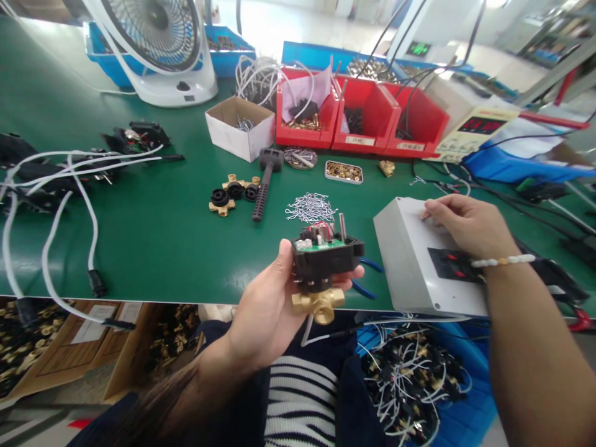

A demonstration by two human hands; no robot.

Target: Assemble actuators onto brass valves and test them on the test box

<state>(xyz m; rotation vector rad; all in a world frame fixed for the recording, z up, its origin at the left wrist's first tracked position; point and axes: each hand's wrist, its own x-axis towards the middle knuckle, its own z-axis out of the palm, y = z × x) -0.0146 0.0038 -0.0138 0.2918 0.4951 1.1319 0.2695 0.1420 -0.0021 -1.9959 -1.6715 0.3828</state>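
Note:
My left hand (272, 307) is wrapped round a motorized valve (326, 261), held upright above the table's front edge. Its black housing lies open at the top, showing a green circuit board and red wires, and a brass valve body (321, 304) forms its lower end. A white cable hangs beneath it. On top of a grey control box (419, 254), the fingertips of my right hand (465, 220) pinch a small switch lever (425, 215), mostly hidden by the fingers. Behind the valve lies a pile of metal clip pins (311, 207).
A black mallet (265, 186) lies near brass fittings (222, 203). Red bins (365, 118), a white carton (239, 127) and a fan (162, 49) stand behind. Cabled units (41, 167) lie left. Below the edge, a blue crate (465, 397) holds more cabled valves. A power supply (479, 130) stands back right.

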